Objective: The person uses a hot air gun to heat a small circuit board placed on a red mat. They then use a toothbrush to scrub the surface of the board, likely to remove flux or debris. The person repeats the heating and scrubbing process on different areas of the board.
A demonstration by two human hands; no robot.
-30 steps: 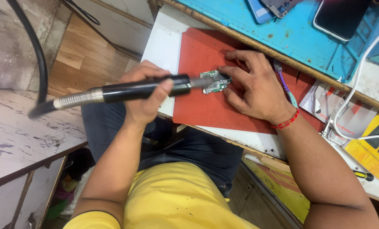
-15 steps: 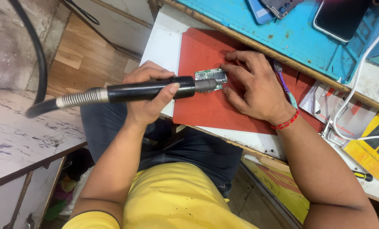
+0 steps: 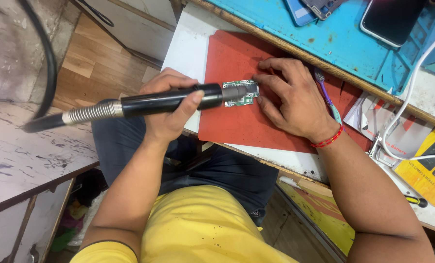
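Head view, left hand (image 3: 171, 114) grip around black hot-air handpiece (image 3: 171, 101), nozzle over circuit board (image 3: 241, 93)

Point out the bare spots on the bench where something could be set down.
Free: the red mat in front of the circuit board, and the white strip on its left. Crowded: the blue tray with phones, and the right end with papers and white cable.

A green circuit board (image 3: 241, 93) lies on the red mat (image 3: 237, 117). Left of the mat, the tool (image 3: 171, 101) is black with a silver spring; beyond it, a blue mat (image 3: 324, 39).
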